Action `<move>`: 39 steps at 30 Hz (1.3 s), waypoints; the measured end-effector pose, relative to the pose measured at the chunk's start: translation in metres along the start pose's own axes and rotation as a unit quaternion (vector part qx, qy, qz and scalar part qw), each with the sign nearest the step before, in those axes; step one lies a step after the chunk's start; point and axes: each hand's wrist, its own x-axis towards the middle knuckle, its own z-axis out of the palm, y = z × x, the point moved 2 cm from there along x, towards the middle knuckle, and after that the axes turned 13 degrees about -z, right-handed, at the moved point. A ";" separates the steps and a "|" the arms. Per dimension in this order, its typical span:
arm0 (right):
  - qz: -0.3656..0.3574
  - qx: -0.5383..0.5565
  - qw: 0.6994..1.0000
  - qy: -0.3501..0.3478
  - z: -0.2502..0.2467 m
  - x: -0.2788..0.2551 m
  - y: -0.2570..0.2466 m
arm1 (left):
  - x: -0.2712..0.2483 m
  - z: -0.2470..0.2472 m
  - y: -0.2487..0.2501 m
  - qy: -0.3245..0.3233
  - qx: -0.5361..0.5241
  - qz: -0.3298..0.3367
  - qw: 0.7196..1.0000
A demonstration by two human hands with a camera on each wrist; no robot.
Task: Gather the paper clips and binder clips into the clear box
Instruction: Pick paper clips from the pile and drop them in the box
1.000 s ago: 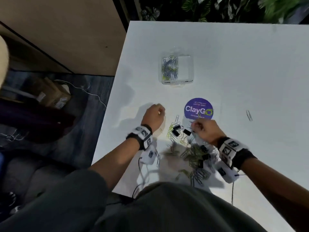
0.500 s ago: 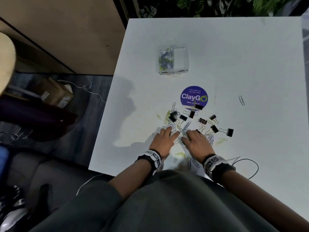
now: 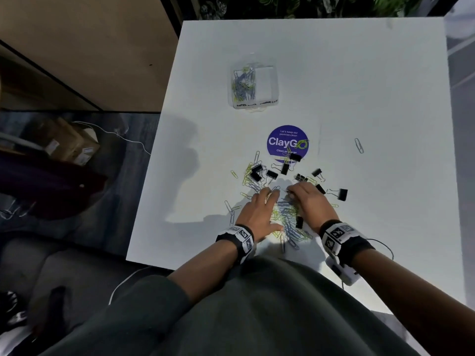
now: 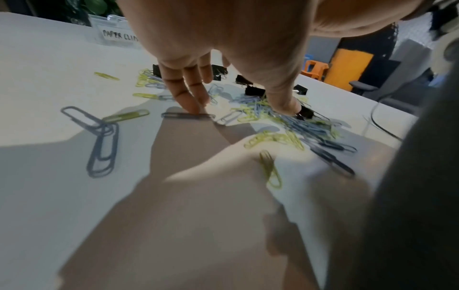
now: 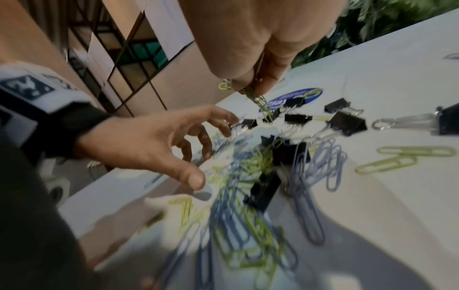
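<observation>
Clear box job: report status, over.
Left hand open on the pile; right hand pinching paper clips. Clear box part-filled. Nothing blocking.

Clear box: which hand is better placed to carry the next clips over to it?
Right. The right hand already pinches a few paper clips above the pile, while the left hand is spread with fingertips on the table. The clear box lies ahead, past the purple sticker.

A white table point(image 3: 359, 73) stands beside a beige wall point(image 3: 90, 34) with green plants point(image 3: 308, 6) behind its far edge, while cardboard boxes point(image 3: 69, 143) and a white cable point(image 3: 120, 134) lie on the dark grey floor point(image 3: 123, 181).
</observation>
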 end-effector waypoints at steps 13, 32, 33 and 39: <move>0.115 0.074 0.985 0.108 -0.020 -0.006 0.026 | 0.015 -0.003 0.017 -0.011 0.104 0.109 0.988; 0.214 0.214 0.943 0.138 -0.048 0.174 0.044 | 0.125 -0.170 -0.051 0.073 -0.335 -0.089 0.935; 0.225 0.235 0.933 0.156 -0.050 0.191 0.046 | 0.138 -0.184 -0.054 0.080 -0.356 -0.114 0.924; 0.262 0.275 0.901 0.210 -0.051 0.295 0.066 | 0.218 -0.254 -0.078 0.117 -0.423 -0.211 0.873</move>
